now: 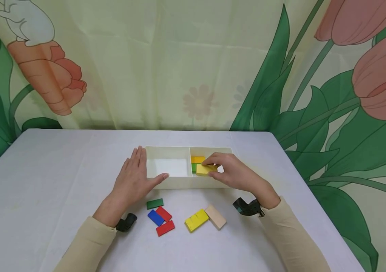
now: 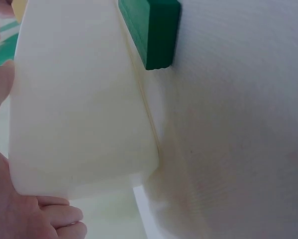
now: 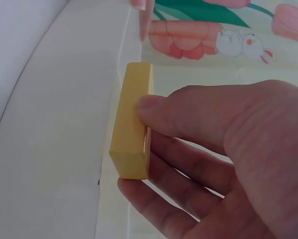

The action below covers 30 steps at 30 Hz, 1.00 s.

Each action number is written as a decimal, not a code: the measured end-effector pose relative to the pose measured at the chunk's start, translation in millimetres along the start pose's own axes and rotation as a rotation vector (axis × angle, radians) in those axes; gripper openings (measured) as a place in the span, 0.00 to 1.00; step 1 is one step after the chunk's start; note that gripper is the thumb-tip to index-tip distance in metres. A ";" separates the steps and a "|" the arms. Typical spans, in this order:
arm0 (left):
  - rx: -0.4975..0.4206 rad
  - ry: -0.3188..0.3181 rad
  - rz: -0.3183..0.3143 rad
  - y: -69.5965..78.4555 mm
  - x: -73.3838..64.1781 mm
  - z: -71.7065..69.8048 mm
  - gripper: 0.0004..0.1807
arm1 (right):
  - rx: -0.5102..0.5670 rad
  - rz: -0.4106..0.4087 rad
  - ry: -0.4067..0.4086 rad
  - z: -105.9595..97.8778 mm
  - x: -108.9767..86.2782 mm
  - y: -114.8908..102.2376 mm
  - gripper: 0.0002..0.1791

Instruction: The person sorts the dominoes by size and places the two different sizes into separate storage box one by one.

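Note:
My left hand (image 1: 133,180) lies along the left end of a white divided box (image 1: 186,183), fingers straight, thumb at the front rim. In the left wrist view, the box's outer wall (image 2: 79,109) fills the middle, with fingers (image 2: 61,216) at its end. Over the right compartment, my right hand (image 1: 238,172) pinches a pale yellow block (image 3: 131,109) between thumb and fingers. Below that block, an orange-yellow block (image 1: 198,159) and a partly hidden green block (image 1: 194,168) lie inside the compartment.
In front of the box lie a dark green block (image 1: 155,204), a blue block (image 1: 156,218), two red blocks (image 1: 165,228), a bright yellow block (image 1: 196,220) and a beige block (image 1: 215,217). A printed curtain (image 1: 138,75) hangs behind the white-covered table (image 1: 60,181).

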<state>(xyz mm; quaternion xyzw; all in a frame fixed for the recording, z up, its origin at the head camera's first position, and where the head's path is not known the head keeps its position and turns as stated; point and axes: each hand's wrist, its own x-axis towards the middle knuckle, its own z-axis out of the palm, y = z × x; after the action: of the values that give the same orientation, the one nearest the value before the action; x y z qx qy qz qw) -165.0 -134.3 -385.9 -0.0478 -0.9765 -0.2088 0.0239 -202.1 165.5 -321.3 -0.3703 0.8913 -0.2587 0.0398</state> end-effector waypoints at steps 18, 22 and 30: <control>0.002 -0.004 -0.004 -0.5 -0.3 1.0 0.63 | 0.060 0.074 -0.130 9.7 19.3 30.1 0.14; 0.004 0.003 -0.008 0.2 -0.1 2.1 0.63 | 0.066 0.098 -0.189 10.1 24.4 33.3 0.14; 0.010 -0.004 -0.006 0.4 0.0 2.0 0.62 | 0.094 0.126 -0.265 14.3 33.1 37.5 0.13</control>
<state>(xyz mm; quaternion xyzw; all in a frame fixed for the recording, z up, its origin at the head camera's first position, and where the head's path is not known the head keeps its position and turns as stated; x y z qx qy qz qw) -165.0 -133.2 -387.6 -0.0454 -0.9777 -0.2040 0.0217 -246.3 159.0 -348.0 -0.3423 0.8865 -0.2461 0.1905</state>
